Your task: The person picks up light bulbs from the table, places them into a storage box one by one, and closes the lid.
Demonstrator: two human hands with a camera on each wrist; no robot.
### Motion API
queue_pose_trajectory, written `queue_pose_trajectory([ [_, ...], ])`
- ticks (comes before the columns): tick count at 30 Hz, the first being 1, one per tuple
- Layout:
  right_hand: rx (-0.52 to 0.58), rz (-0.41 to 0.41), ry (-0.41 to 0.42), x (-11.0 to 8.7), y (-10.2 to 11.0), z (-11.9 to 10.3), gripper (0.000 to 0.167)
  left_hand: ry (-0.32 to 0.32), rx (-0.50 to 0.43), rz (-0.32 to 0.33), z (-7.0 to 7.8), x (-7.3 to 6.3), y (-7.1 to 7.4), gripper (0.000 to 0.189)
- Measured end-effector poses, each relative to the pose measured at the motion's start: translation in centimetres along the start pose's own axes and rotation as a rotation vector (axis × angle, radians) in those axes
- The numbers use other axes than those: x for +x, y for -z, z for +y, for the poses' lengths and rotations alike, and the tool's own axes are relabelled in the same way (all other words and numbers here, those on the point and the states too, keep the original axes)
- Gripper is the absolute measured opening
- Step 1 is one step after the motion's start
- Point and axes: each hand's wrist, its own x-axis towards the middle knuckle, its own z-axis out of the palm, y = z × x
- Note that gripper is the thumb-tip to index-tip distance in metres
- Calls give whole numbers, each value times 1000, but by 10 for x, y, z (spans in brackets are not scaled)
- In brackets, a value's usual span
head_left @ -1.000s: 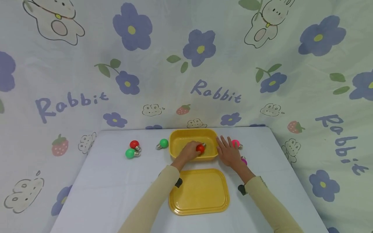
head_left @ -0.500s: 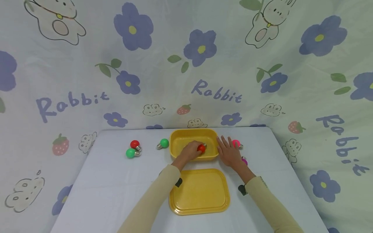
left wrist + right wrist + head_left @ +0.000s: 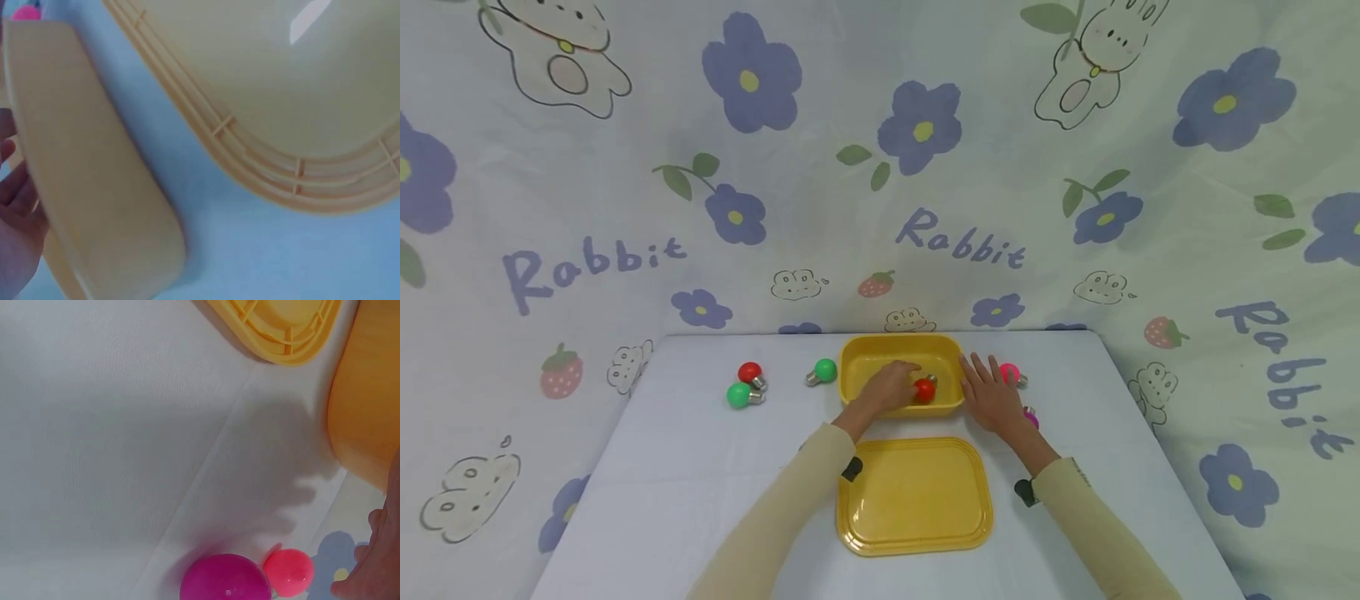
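My left hand (image 3: 887, 388) reaches over the front rim of the yellow box (image 3: 850, 400), fingers loosely extended. Just right of its fingertips, a red light bulb (image 3: 924, 390) lies inside the box with its silver base pointing back. In the left wrist view the box wall (image 3: 100, 169) hides part of that hand (image 3: 19, 225). With straight fingers, my right hand (image 3: 992, 396) rests against the box's right side. A pink bulb (image 3: 1009, 373) and a purple bulb (image 3: 225, 580) lie beside this hand, partly covered by it in the head view.
A yellow lid (image 3: 914, 497) with a ribbed rim lies in front of the box. To the left are a green bulb (image 3: 825, 370) close to the box, then a red bulb (image 3: 749, 372) touching another green bulb (image 3: 739, 395). A patterned curtain (image 3: 820, 200) stands behind the white table.
My left hand has let go of the red bulb and drawn slightly left, leaving the bulb on the box floor. The right hand stays at the box's side.
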Motion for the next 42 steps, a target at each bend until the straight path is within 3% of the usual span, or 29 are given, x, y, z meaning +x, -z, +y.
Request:
queue_pose_trajectory([
  [3, 6, -5, -1, -1, -1, 1, 55, -30, -50, 24, -2, -7, 9, 42],
  [10, -1, -2, 1, -1, -3, 0, 56, -162, -123, 113, -11, -27, 41, 44],
  [16, -11, -20, 1, 1, -3, 1, 57, -189, -131, 226, -33, -54, 73, 46],
  [23, -3, -16, -8, 2, -3, 0, 58, -47, -150, 304, -72, -93, 101, 49],
  [29, -9, -15, -10, 1, -3, 0, 58, 6, -94, 371, -119, -121, 112, 52],
  [35, -4, -9, -10, 1, -3, 0, 58, 179, -122, 284, -161, -146, 120, 59],
  [42, -13, -13, -13, 2, -4, 0, 59, 285, -119, 255, -200, -165, 120, 61],
])
